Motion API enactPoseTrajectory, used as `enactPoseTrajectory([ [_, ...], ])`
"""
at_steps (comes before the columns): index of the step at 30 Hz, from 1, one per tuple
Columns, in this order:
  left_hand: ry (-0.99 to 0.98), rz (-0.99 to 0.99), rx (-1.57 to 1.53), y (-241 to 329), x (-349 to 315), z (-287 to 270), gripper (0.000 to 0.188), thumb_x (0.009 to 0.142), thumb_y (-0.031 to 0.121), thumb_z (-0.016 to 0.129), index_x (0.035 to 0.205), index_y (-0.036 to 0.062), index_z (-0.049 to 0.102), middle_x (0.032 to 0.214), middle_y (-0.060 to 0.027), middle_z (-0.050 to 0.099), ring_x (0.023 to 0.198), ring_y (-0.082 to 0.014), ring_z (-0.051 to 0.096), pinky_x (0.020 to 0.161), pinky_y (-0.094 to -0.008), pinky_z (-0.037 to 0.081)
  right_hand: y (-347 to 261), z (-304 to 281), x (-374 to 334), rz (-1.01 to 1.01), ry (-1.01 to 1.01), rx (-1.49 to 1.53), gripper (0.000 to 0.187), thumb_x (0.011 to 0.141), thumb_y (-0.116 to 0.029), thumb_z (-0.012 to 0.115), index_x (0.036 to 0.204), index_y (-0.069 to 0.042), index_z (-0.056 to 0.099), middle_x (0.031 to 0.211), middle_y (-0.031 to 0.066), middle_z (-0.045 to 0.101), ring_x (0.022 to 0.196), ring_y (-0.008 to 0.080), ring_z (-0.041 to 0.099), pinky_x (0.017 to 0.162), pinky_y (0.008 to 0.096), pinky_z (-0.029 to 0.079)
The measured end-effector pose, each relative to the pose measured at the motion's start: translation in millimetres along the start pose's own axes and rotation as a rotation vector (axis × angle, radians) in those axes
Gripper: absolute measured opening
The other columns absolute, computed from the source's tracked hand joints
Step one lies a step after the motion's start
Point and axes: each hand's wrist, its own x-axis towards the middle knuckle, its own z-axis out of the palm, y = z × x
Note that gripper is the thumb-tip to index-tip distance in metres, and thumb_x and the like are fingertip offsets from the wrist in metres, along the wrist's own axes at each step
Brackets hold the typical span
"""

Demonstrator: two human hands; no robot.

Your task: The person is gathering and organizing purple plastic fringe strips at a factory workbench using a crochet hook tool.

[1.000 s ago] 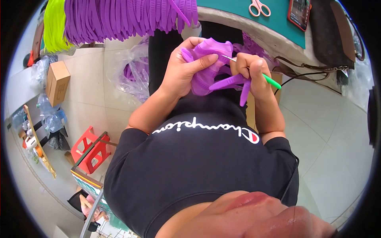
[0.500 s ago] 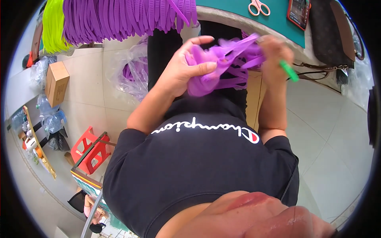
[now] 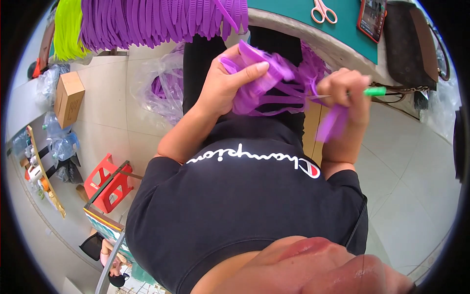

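My left hand (image 3: 223, 83) is closed round a bunch of soft purple straps (image 3: 254, 90), thumb on top, above my lap. Loose ends of the bunch trail across toward my right hand (image 3: 345, 90). That hand is curled round a thin tool with a green handle (image 3: 375, 91); its slim metal shaft points toward the straps. A single purple strap (image 3: 334, 125), blurred by motion, hangs below my right fist. Whether the fingers or the tool hold it, I cannot tell.
Rows of purple straps (image 3: 161, 22) and yellow-green straps (image 3: 68, 29) overhang the table's edge. Pink-handled scissors (image 3: 324, 12) and a phone (image 3: 372, 19) lie on the green mat (image 3: 293, 10). A dark bag (image 3: 409, 44) hangs at right. A plastic bag (image 3: 164, 88) with purple straps sits on the floor.
My right hand has moved down and slightly right, away from the bunch, and the tool's green handle has swung level. A purple strap now hangs beneath that hand. The left hand keeps its hold.
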Motion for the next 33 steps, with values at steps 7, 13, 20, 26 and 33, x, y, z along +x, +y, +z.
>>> enactPoseTrajectory([
  [7,0.147,0.243,0.139,1,1,11,0.015,0.088,0.011,0.067,0.099,0.0027,0.061,0.083,-0.0035,0.067,0.073,-0.0069,0.062,0.066,-0.0204,0.05,33,43,20,-0.317,0.11,-0.844,0.057,0.096,-0.049,0.044,0.061,-0.004,0.038,0.056,0.0052,0.037,0.046,0.02,0.039,0.043,0.0324,0.028],
  [13,0.141,0.271,0.191,1,-2,11,0.013,0.089,0.01,0.066,0.097,0.0022,0.061,0.08,-0.0028,0.067,0.072,-0.0069,0.062,0.066,-0.0209,0.05,37,42,22,-0.379,0.107,-0.891,0.056,0.096,-0.046,0.045,0.062,-0.003,0.04,0.056,0.0052,0.038,0.046,0.02,0.041,0.042,0.0316,0.029],
  [20,0.121,0.284,0.189,0,-1,14,0.012,0.089,0.01,0.066,0.098,0.0022,0.061,0.081,-0.0031,0.067,0.073,-0.0068,0.062,0.066,-0.0207,0.05,36,41,23,-0.384,0.105,-0.87,0.055,0.097,-0.045,0.045,0.061,-0.003,0.04,0.056,0.0049,0.037,0.046,0.0195,0.041,0.042,0.0316,0.029],
  [26,0.117,0.288,0.238,0,-2,13,0.012,0.089,0.009,0.066,0.098,0.0019,0.061,0.082,-0.0032,0.067,0.072,-0.0068,0.062,0.066,-0.0203,0.05,36,41,24,-0.382,0.114,-0.896,0.055,0.097,-0.045,0.045,0.061,-0.003,0.04,0.056,0.0051,0.037,0.046,0.0197,0.041,0.043,0.0316,0.03],
  [33,0.106,0.298,0.292,2,-2,13,0.012,0.089,0.008,0.066,0.097,0.0017,0.061,0.081,-0.0031,0.067,0.073,-0.0066,0.063,0.065,-0.0201,0.05,35,42,24,-0.389,0.101,-0.915,0.055,0.095,-0.046,0.047,0.061,-0.003,0.041,0.056,0.0058,0.038,0.046,0.0207,0.042,0.042,0.0321,0.03],
])
